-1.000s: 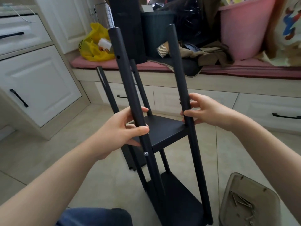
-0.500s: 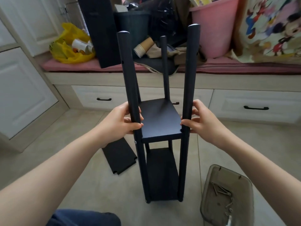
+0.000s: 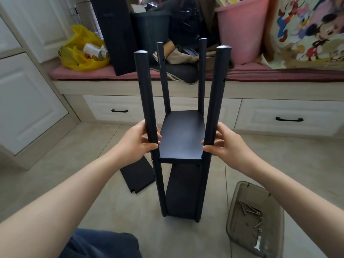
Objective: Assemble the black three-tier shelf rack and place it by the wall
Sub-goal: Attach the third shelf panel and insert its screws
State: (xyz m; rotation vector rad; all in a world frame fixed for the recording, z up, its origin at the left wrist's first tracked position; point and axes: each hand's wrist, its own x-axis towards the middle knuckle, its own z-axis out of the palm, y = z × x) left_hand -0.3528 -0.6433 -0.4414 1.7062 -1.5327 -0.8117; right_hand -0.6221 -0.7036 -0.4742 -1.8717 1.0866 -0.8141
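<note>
The black shelf rack (image 3: 181,138) stands upright on the tiled floor in front of me, with two shelf boards fitted between its four round posts and bare post ends rising above the upper board. My left hand (image 3: 136,141) grips the near left post just above that board. My right hand (image 3: 226,144) grips the near right post at the same height. A third black shelf board (image 3: 137,175) lies flat on the floor to the left of the rack's base.
A smoky clear plastic tray (image 3: 240,207) with several screws and a small wrench sits on the floor at the lower right. A cushioned bench with white drawers (image 3: 286,118) runs along the back, piled with a yellow bag (image 3: 80,53), a pink tub (image 3: 242,30) and dark items. White cabinets (image 3: 28,101) stand at left.
The rack has swung from tilted to upright and squarely facing me, standing on the floor. Both hands keep hold of the front posts. The loose board has come into view on the left.
</note>
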